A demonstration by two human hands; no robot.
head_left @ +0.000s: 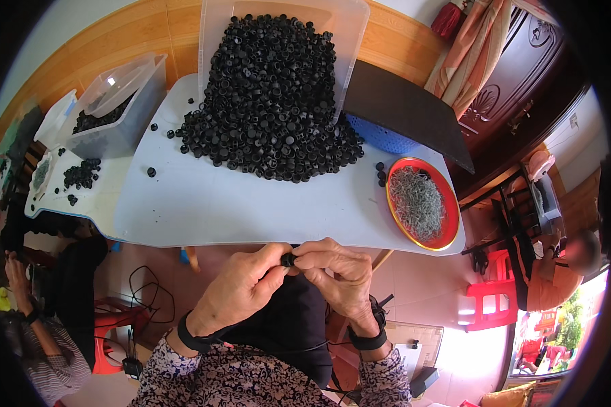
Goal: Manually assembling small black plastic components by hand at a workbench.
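Just in front of the table's near edge, my two hands meet over my lap. Between the fingertips of my left hand [244, 285] is a small round black cap [288, 260], gripped with thumb and forefinger. My right hand [338, 277] pinches at the cap's other side; whether it also holds a thin pin is too small to tell. A big heap of similar black caps [271, 122] spills from a tipped translucent bin [352, 41] onto the white table [183, 210]. At the right, a red bowl with a golden rim [448, 227] holds many thin silvery pieces.
A blue basket [381, 136] stands behind the bowl under a dark board [407, 102]. Loose caps [152, 172] lie about the tabletop. To the left, another clear bin [112, 125] sits on an adjoining table. People sit at left [41, 325] and right [550, 281], beside red stools [492, 298].
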